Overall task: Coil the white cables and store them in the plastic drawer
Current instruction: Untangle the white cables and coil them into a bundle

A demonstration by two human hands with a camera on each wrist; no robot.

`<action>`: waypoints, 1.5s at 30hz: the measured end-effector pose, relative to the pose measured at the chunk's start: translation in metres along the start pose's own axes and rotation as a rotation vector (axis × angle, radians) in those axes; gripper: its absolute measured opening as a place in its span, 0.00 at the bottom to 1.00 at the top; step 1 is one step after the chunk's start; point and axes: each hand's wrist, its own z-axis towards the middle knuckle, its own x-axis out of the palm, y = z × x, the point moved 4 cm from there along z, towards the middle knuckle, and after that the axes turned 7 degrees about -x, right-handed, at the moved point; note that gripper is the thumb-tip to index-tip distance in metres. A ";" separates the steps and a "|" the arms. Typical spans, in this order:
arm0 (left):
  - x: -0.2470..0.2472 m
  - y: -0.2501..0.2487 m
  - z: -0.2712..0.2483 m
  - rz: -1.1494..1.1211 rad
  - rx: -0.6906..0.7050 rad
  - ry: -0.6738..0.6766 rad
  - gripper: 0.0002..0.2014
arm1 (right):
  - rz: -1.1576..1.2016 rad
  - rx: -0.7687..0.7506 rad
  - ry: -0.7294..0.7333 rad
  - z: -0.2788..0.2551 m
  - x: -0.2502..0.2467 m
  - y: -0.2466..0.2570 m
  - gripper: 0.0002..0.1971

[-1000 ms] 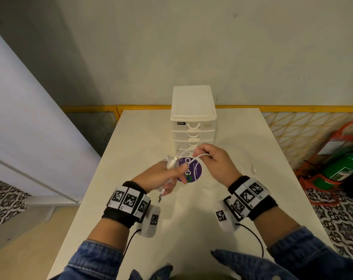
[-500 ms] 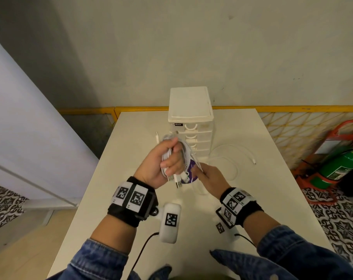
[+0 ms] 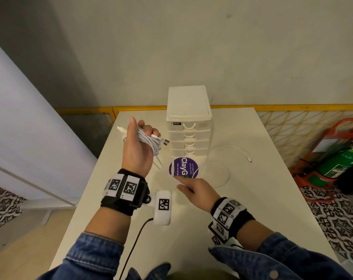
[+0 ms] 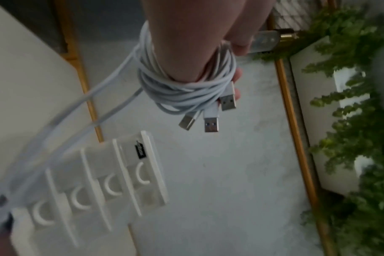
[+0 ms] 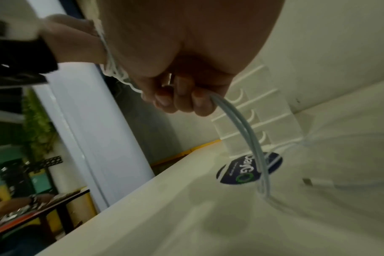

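Note:
My left hand (image 3: 140, 144) is raised over the table's left side, its fingers curled through a coil of white cables (image 3: 150, 141) wound round it. The left wrist view shows the coil (image 4: 186, 90) with three USB plugs (image 4: 210, 121) sticking out. Two strands run down from the coil to my right hand (image 3: 193, 188), which is low over the table. In the right wrist view its fingers (image 5: 186, 102) pinch those strands (image 5: 248, 135). The white plastic drawer unit (image 3: 188, 120) stands at the table's back, all drawers closed. Loose cable (image 3: 228, 147) loops on the table to its right.
A round purple sticker (image 3: 183, 166) lies on the white table (image 3: 262, 209) in front of the drawers. A yellow lattice railing (image 3: 292, 126) and a green fire extinguisher (image 3: 341, 164) are off the right edge. A pale wall panel stands at the left.
My left hand has lifted up and to the left with the coil round it. My right hand has dropped down and back toward me, drawing the strands along.

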 end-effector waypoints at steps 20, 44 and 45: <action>-0.033 0.054 -0.010 1.389 -0.290 0.110 0.36 | -0.161 -0.351 -0.272 0.019 -0.081 0.048 0.08; 0.014 0.050 -0.037 0.205 -0.476 0.511 0.13 | 0.233 -0.127 -0.331 0.013 -0.058 0.006 0.19; 0.016 0.049 -0.036 0.167 -0.446 0.499 0.13 | 0.262 -0.110 -0.334 0.013 -0.054 0.007 0.19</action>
